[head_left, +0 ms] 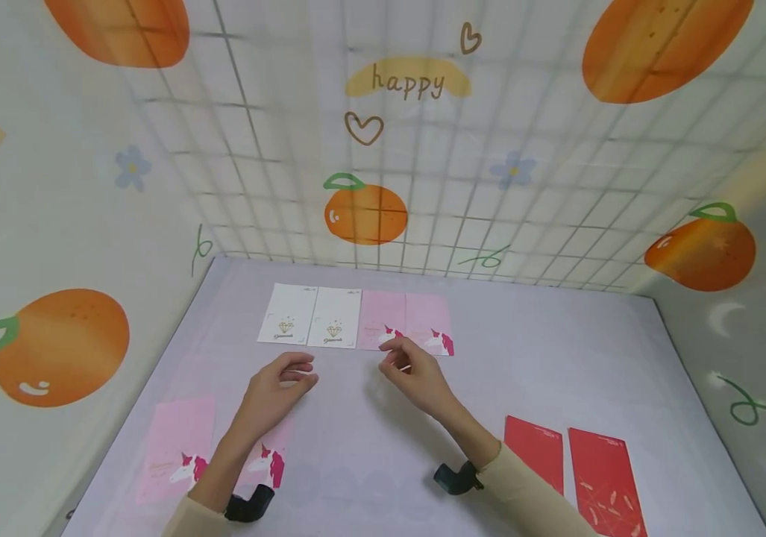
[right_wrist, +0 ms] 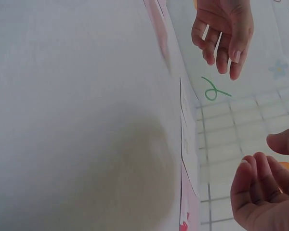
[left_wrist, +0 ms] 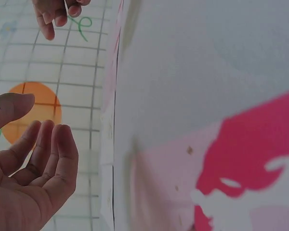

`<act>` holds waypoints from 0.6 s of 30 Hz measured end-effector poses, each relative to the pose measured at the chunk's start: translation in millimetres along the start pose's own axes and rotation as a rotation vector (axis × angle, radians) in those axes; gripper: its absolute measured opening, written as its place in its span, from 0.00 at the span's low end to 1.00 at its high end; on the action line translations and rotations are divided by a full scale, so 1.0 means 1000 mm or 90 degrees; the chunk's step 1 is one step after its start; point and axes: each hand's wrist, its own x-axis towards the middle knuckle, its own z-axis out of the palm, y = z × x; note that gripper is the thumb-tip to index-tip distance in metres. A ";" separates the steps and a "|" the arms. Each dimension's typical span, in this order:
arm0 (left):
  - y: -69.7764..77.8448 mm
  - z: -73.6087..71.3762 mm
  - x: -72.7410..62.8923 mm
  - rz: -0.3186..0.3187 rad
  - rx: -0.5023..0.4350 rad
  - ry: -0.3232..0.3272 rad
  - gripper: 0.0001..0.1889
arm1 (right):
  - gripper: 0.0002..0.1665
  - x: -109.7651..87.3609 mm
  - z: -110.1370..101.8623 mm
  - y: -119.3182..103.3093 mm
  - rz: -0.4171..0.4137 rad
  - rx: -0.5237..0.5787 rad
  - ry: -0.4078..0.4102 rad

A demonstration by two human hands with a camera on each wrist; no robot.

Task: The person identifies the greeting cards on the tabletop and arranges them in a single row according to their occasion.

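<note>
While two white cards and two pink unicorn cards lay in one row toward the back of the table, two more pink cards lay near left, one partly behind the left forearm, and two red cards near right. Raised and apart from each other, the left hand was near the white pair, the right hand before the row's pink pair; both were empty, thumbs parted from loosely bent fingers.

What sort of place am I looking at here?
Probably a small screened-off tabletop workspace: white, fabric-like sheets printed with orange fruit enclose a pale lavender, flat-topped table on three visible sides, and flat, rectangular pink unicorn cards lie on it.
</note>
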 end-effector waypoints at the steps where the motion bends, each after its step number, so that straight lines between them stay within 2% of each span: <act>1: -0.002 -0.002 -0.001 -0.002 0.004 0.003 0.21 | 0.15 0.000 0.002 0.000 -0.003 0.000 -0.003; 8: -0.015 -0.015 -0.008 -0.022 0.018 0.019 0.21 | 0.15 0.003 0.021 -0.002 -0.013 0.012 -0.020; 11: -0.022 -0.023 -0.009 -0.031 0.024 0.025 0.21 | 0.16 0.006 0.032 -0.002 0.000 0.006 -0.032; 18: -0.035 -0.043 -0.012 -0.056 0.052 0.037 0.23 | 0.16 0.015 0.061 -0.003 -0.008 0.014 -0.050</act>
